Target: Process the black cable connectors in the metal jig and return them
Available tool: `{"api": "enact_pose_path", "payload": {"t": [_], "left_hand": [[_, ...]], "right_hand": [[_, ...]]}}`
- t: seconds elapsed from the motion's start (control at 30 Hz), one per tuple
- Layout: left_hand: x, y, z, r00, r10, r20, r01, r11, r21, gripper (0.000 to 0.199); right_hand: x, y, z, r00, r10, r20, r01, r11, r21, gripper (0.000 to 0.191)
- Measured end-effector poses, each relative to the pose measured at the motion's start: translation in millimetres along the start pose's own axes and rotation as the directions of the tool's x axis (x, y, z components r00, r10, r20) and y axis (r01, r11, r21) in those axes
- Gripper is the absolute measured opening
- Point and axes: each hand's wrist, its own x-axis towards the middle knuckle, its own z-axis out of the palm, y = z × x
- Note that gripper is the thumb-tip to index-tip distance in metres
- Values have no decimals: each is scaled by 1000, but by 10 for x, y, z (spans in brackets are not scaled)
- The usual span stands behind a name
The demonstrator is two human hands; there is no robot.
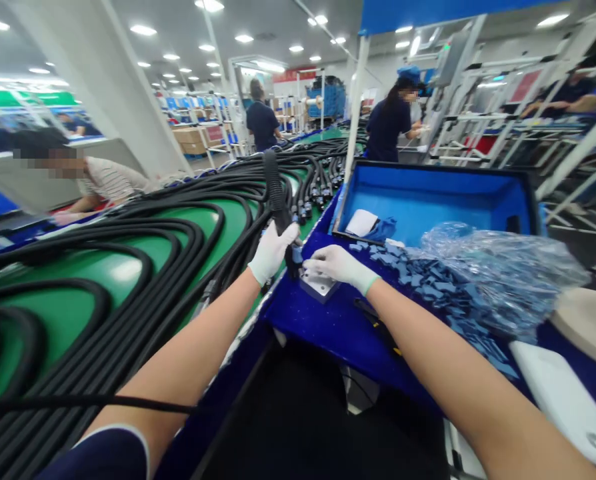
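Observation:
My left hand (273, 252), in a white glove, is wrapped round a black corrugated hose (275, 190) that stands up from its grip. A dark connector end (293, 260) hangs just below that hand. My right hand (339, 265), also gloved in white, has its fingers bent down over a small grey metal block (320, 287) on the blue bench top. Whether those fingertips pinch a small part is too blurred to tell. Many small blue-grey pieces (428, 283) lie heaped to the right of my right hand.
Black hoses (173, 267) cover the green surface (123, 267) on the left. A blue bin (443, 193), clear plastic bag (498, 267), white device (568, 400) and dark tool (378, 325) are on the right. Several people work farther off.

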Motion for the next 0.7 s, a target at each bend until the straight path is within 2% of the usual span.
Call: {"api": "enact_pose_path", "payload": {"t": [0.07, 0.13, 0.2, 0.23, 0.3, 0.33, 0.4, 0.47, 0.53, 0.6, 0.63, 0.67, 0.7], "left_hand": [[-288, 66, -476, 992, -54, -118, 59, 998, 37, 43], [-705, 179, -1090, 974, -154, -164, 188, 958, 216, 45], [-1199, 330, -1716, 941, -330, -83, 326, 804, 497, 44], [-1449, 400, -1990, 902, -430, -37, 358, 699, 619, 45], [-1903, 479, -2398, 811, -576, -98, 425, 467, 775, 48], [-2092, 475, -2523, 769, -619, -160, 454, 353, 818, 49], [-2371, 386, -2636, 707, -647, -286, 505, 179, 844, 56], [-2512, 265, -2641, 676, -653, -342, 533, 112, 839, 65], [-2527, 222, -2632, 665, -667, -336, 545, 126, 829, 71], [-2448, 316, -2658, 658, -697, -286, 538, 168, 826, 68], [-2384, 409, -2677, 664, -701, -259, 546, 218, 809, 62], [-2308, 519, -2691, 702, -661, -265, 567, 293, 770, 55], [-2224, 637, -2692, 750, -601, -278, 585, 405, 703, 49]], "right_hand": [[-88, 25, -10, 999, -42, 14, 42, 999, 3, 41], [-151, 74, -22, 997, -79, 11, 79, 997, -16, 36], [-181, 124, -22, 998, -67, 12, 68, 997, -39, 34], [-184, 142, -16, 999, -50, 15, 51, 997, -57, 33], [-175, 160, 10, 1000, -15, 12, 17, 994, -106, 30], [-164, 162, 26, 1000, 0, 4, 1, 991, -134, 28], [-137, 159, 61, 1000, 24, -19, -27, 984, -178, 27], [-111, 145, 91, 998, 40, -37, -47, 978, -202, 27], [-104, 103, 121, 998, 52, -45, -60, 979, -196, 27], [-136, 5, 171, 998, 40, -48, -48, 984, -174, 27], [-171, -72, 216, 999, 16, -43, -23, 987, -160, 27], [-220, -168, 279, 999, -18, -29, 14, 990, -142, 26], [-283, -281, 363, 998, -62, -5, 61, 992, -114, 26]]}}
